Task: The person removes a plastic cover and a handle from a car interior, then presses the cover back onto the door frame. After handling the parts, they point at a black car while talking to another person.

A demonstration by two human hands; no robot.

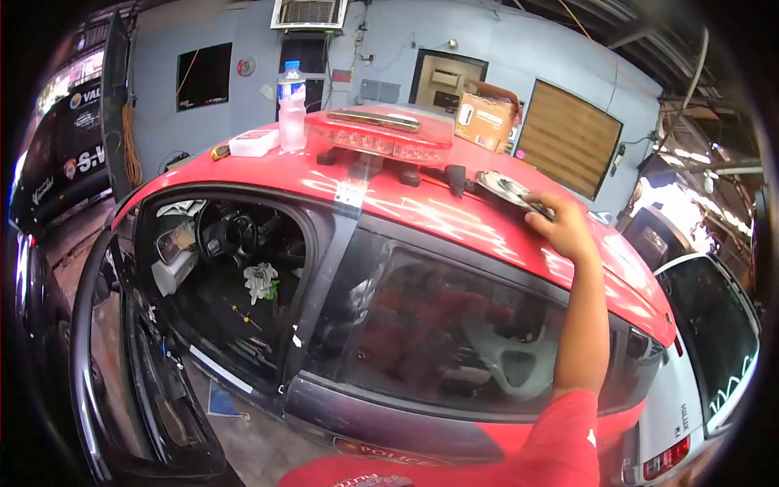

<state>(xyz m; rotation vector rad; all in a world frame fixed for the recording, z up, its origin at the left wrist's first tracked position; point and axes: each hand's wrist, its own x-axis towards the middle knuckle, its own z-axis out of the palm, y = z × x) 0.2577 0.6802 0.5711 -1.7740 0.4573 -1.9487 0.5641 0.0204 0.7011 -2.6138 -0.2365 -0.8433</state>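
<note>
My right hand [564, 226] reaches over the red car roof [438, 203], its fingers closed on the near end of a flat, pale, rounded object [505, 187] that lies on the roof. A small black piece [457, 178] is just left of that object. Farther left on the roof are a red light bar [377, 140] with a flat dark item [373, 121] on top, a clear bottle with a blue cap [292, 109], and a white and red box [253, 143]. My left hand does not show.
A cardboard box [484, 122] stands at the roof's far side. The front door [154, 365] hangs open at left, showing the steering wheel [235, 234] and a crumpled cloth [260, 282] inside. A white vehicle [698, 349] is at right, a dark one [65, 154] at far left.
</note>
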